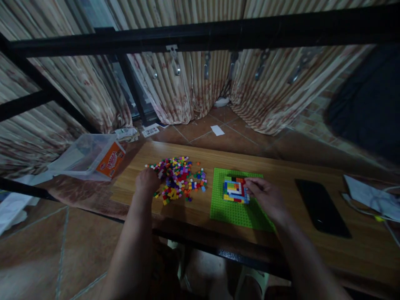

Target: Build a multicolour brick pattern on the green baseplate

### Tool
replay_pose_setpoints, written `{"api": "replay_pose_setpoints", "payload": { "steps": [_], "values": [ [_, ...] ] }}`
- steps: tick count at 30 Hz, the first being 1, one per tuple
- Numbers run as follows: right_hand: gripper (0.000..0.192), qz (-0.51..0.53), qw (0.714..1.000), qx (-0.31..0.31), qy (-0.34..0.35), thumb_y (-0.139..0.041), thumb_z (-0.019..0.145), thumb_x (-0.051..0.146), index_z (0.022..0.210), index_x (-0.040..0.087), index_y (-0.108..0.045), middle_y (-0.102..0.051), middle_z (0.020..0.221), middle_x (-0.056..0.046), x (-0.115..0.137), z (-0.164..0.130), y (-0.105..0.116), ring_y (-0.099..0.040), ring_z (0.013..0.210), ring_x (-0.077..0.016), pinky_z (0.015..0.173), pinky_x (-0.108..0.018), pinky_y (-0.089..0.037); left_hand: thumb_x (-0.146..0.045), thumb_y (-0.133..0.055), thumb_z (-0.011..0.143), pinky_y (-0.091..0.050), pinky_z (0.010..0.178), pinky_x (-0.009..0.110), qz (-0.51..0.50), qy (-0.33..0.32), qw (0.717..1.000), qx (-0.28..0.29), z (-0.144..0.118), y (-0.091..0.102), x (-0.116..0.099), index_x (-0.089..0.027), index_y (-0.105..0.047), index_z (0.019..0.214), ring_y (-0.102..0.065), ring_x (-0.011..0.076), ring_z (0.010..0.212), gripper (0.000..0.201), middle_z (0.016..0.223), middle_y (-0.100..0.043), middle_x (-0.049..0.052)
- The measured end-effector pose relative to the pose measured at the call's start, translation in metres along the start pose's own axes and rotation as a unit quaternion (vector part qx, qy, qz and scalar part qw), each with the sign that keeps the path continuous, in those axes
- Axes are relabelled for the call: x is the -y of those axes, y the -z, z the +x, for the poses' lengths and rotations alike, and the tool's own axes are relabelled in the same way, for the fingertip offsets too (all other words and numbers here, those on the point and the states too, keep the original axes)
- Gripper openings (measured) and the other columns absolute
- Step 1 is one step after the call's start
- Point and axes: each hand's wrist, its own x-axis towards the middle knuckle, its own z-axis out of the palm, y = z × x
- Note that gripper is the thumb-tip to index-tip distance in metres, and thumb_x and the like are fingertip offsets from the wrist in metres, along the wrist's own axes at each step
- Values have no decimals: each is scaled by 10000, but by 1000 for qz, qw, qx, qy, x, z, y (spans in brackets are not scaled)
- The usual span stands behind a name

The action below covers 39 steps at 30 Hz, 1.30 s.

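My left hand (147,181) reaches into the left side of a loose pile of colourful toy bricks (176,173). Its fingertips are hidden, so I cannot tell what they touch. A square build of toy bricks (235,191), with nested outlines in blue, white, red and yellow, is on a green studded baseplate (223,214). My right hand (261,191) is closed in a pinch at the build's upper right corner, beside red bricks. Whether a separate brick is between those fingertips is too small to make out.
The wooden tabletop (281,227) carries a black phone-like slab (323,208) and white papers with a cable (375,198) at right. Left of it is a clear plastic bin (87,154) with an orange label. A black metal bar (200,37) with hooks crosses above, before striped curtains.
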Motion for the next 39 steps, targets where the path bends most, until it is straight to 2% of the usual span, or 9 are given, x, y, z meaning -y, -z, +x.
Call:
{"api": "replay_pose_setpoints", "payload": {
  "steps": [8,12,15,19,21,24,33,36,39],
  "values": [
    [366,4,1000,0,-2,-612,761,485,939,177,-698,-724,815,-66,1,1,0,-654,681,-188,642,-327,-529,-263,-611,678,-466,718,325,-29,-19,999,-18,0,9,3,-134,-691,853,-644,319,930,232,920,-707,169],
    [329,29,1000,-7,2,-631,752,457,920,182,-701,-724,832,-60,1,3,-2,-653,689,-185,664,-331,-527,-228,-597,653,-449,640,272,-173,-51,982,-52,-11,17,0,-161,-684,858,-649,235,783,233,772,-711,69],
    [305,44,999,-24,8,-653,744,444,900,187,-704,-722,826,-52,5,1,-5,-650,697,-182,681,-332,-523,-272,-640,634,-447,596,237,-386,-111,915,-34,-26,13,-28,-154,-682,838,-624,175,666,239,684,-691,18],
    [316,75,996,-12,42,-669,747,455,922,194,-704,-716,822,-40,17,-6,-9,-636,695,-171,666,-311,-514,-313,-715,613,-439,556,220,-601,-159,778,85,-58,-6,-92,-148,-662,742,-573,123,567,216,603,-643,-8],
    [312,81,994,20,71,-666,761,449,945,200,-703,-708,813,-30,21,-10,-10,-629,698,-164,659,-300,-508,-301,-730,616,-427,529,206,-665,-159,717,137,-74,-19,-121,-150,-644,712,-543,96,520,198,566,-612,-25],
    [304,66,989,69,109,-674,772,424,985,210,-701,-698,834,-21,22,-14,-9,-629,739,-163,687,-299,-507,-276,-741,621,-458,560,211,-699,-151,668,206,-91,-34,-147,-147,-649,718,-560,89,536,185,598,-627,-21],
    [180,-102,971,113,184,-585,859,330,943,253,-725,-694,961,-32,21,-17,-2,-643,873,-181,816,-333,-489,-273,-763,611,-505,628,240,-708,-141,647,246,-101,-46,-159,-145,-653,745,-586,87,576,216,646,-642,-23],
    [184,-135,964,120,195,-558,880,309,946,265,-724,-681,937,-28,25,-19,0,-633,848,-173,808,-332,-484,-307,-735,649,-512,644,252,-682,-156,673,241,-97,-47,-156,-146,-655,774,-605,105,612,219,675,-657,-3],
    [168,-158,961,109,199,-575,868,284,927,262,-731,-659,922,-32,24,-19,0,-620,829,-171,789,-330,-481,-337,-666,714,-499,613,240,-632,-179,725,209,-86,-50,-149,-152,-658,766,-615,123,630,192,661,-652,5]
  ]
}}
